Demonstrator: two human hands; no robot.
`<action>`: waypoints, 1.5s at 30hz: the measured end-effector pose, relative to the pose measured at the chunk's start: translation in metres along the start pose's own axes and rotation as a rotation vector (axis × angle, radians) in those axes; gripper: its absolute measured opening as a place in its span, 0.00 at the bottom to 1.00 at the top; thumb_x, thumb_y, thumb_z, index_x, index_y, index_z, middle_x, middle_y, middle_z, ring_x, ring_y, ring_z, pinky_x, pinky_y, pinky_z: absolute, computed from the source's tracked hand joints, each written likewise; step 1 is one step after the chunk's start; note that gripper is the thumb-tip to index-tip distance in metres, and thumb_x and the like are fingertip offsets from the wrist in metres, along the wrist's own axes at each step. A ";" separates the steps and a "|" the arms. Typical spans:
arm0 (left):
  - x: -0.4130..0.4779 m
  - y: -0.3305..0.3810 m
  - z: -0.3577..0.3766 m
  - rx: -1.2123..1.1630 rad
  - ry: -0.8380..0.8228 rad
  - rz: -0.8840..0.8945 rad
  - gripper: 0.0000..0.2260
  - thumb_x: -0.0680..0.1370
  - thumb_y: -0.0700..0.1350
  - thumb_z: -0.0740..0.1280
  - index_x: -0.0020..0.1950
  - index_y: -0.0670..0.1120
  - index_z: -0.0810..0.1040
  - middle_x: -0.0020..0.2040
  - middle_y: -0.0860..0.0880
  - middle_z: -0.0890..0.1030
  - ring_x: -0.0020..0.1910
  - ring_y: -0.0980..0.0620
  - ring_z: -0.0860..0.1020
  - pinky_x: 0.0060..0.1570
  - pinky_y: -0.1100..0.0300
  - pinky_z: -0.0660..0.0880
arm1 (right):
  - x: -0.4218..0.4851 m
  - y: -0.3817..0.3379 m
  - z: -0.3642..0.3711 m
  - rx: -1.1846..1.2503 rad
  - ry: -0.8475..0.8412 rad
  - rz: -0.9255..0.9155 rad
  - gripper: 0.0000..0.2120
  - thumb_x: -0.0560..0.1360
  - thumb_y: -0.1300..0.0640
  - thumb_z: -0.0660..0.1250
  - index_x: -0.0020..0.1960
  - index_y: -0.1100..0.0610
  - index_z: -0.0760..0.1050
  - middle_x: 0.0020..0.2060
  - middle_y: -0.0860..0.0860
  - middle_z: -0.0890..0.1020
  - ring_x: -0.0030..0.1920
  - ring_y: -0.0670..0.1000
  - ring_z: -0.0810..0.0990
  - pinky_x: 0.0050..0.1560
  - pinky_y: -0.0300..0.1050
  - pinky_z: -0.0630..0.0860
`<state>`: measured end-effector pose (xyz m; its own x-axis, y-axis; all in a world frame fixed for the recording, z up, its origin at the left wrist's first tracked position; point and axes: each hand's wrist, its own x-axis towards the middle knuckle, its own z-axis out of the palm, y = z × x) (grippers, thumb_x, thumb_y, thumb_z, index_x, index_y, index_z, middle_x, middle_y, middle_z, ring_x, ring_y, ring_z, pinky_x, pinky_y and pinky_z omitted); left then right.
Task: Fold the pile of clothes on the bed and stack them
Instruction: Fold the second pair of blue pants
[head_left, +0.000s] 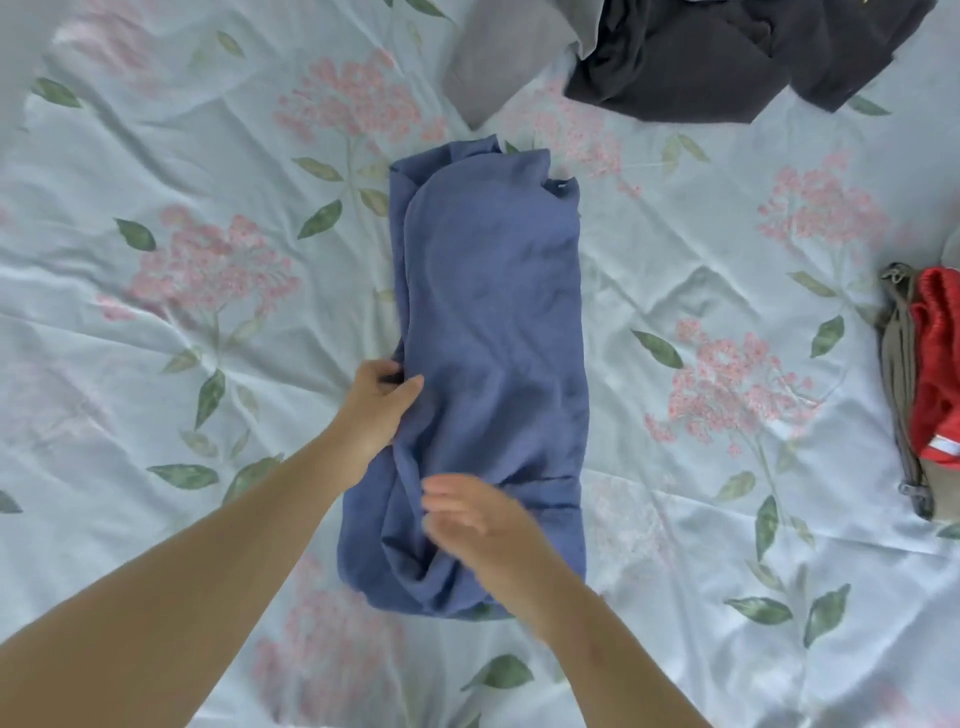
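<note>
I see the blue garment (488, 322) lying lengthwise in the middle of the bed (156, 312), folded into a long, narrow strip. My left hand (376, 405) grips its left edge, thumb on top and fingers curled under the cloth. My right hand (483, 525) is over the near end of the garment, blurred, fingers stretched out and holding nothing; I cannot tell whether it touches the cloth. A dark pile (701, 57) and a grey cloth (498, 57) lie at the far edge. At the right edge a red garment (935, 364) lies on an olive one (896, 364).
</note>
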<state>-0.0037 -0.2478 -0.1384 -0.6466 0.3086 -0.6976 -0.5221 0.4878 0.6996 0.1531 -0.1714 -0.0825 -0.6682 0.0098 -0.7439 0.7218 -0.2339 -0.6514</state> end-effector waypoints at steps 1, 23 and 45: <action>-0.008 -0.010 -0.002 -0.019 0.000 -0.021 0.06 0.78 0.44 0.65 0.47 0.45 0.68 0.40 0.46 0.73 0.34 0.52 0.74 0.32 0.63 0.73 | -0.005 0.006 -0.009 -0.006 0.228 -0.062 0.11 0.78 0.57 0.63 0.54 0.41 0.74 0.42 0.39 0.79 0.49 0.41 0.78 0.44 0.31 0.75; -0.095 -0.083 -0.019 0.163 0.097 -0.206 0.09 0.71 0.41 0.73 0.45 0.38 0.76 0.39 0.41 0.77 0.37 0.44 0.75 0.38 0.54 0.73 | -0.068 0.093 -0.058 -0.513 0.726 -0.452 0.14 0.65 0.74 0.67 0.39 0.56 0.74 0.50 0.38 0.77 0.50 0.36 0.69 0.52 0.34 0.68; -0.128 -0.089 -0.018 -0.014 0.065 -0.239 0.04 0.77 0.38 0.63 0.44 0.41 0.76 0.37 0.44 0.75 0.38 0.47 0.72 0.41 0.57 0.68 | -0.119 0.125 -0.038 -0.621 0.610 0.026 0.13 0.72 0.68 0.61 0.46 0.49 0.70 0.31 0.48 0.73 0.32 0.49 0.72 0.33 0.43 0.69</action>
<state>0.1154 -0.3453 -0.1086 -0.5378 0.1322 -0.8326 -0.6720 0.5292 0.5181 0.3293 -0.1653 -0.0813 -0.5653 0.5726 -0.5938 0.8219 0.3296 -0.4646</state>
